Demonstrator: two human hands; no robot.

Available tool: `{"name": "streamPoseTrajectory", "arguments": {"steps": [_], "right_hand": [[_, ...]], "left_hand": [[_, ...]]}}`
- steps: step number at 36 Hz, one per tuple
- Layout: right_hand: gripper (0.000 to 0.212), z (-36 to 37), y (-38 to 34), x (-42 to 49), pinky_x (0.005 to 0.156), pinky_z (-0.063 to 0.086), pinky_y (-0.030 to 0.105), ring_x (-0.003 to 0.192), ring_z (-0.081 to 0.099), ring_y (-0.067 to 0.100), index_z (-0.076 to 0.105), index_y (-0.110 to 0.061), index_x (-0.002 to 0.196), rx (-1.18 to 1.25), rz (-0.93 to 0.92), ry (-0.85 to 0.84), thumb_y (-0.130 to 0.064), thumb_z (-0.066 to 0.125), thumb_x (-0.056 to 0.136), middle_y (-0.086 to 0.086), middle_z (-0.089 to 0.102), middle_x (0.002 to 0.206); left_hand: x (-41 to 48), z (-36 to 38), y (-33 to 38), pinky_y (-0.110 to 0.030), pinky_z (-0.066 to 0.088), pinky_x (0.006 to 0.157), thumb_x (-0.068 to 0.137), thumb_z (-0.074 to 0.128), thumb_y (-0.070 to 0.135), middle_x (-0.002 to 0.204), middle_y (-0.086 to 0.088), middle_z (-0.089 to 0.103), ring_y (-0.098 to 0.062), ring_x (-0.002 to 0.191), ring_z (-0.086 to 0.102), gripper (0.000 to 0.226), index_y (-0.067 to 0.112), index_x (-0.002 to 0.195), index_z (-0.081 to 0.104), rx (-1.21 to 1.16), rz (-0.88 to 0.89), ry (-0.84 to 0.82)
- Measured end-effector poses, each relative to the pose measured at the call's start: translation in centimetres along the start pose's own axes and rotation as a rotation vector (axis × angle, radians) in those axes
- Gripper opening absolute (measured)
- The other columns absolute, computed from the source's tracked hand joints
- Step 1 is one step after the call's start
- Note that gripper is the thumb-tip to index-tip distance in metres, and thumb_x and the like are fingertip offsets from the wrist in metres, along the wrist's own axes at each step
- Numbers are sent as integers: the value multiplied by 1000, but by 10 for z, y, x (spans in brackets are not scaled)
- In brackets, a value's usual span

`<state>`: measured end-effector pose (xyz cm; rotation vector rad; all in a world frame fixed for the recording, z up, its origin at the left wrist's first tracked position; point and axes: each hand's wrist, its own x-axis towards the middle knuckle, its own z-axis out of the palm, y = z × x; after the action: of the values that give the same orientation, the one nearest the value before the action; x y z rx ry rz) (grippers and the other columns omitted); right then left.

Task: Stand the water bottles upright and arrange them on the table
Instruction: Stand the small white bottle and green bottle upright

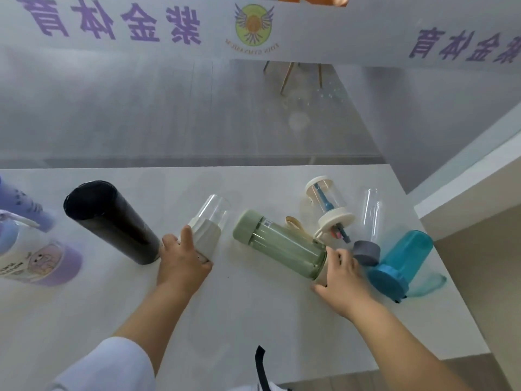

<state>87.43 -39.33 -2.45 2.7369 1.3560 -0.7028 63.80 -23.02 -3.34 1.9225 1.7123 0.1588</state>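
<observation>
Left hand (183,261) fingers grip clear bottle (210,221); right hand (342,275) fingers grip green bottle (279,244). Risk: green bottle swings into cluttered bottles at 2 o'clock.

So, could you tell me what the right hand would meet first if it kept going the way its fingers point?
The right hand already touches the green bottle. Straight on, its fingers would probably meet the grey-capped clear bottle first, though depth is unclear.

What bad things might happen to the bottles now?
The green bottle lies on its side under the right hand, close against other bottles; lifting it could knock the small grey-capped clear bottle or the blue bottle. The blue one lies near the table edge, so a bump might roll it off.
</observation>
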Motion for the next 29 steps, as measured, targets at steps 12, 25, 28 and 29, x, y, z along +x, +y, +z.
{"name": "streamPoseTrajectory", "arguments": {"steps": [12,25,28,29], "right_hand": [[92,0,7,13,103,40,41,127,31,29,21,-19,138,13,-4,-46,-49,73,68,11,38,136],[81,-4,3,-1,84,51,35,96,54,21,38,-23,121,179,-5,-2,-56,66,53,1,49,112],[80,-13,1,-3,79,56,37,90,57,18,39,-25,119,266,-17,36,-58,67,51,-1,49,109],[78,-16,0,-3,76,57,38,87,58,17,40,-27,115,308,-18,53,-58,67,49,-2,49,107]], "left_hand": [[-24,-31,21,-41,42,95,61,82,30,127,-12,43,-32,117,43,82,19,130,38,-161,28,130],[-20,-80,35,-40,47,93,61,74,42,108,-1,56,-28,108,48,69,27,124,48,23,122,2],[-18,-82,34,-39,47,93,62,75,42,112,-1,53,-27,109,47,70,29,125,48,43,139,-39],[-18,-82,33,-38,47,93,63,76,42,115,0,50,-26,111,47,72,29,127,48,40,148,-42]]}}
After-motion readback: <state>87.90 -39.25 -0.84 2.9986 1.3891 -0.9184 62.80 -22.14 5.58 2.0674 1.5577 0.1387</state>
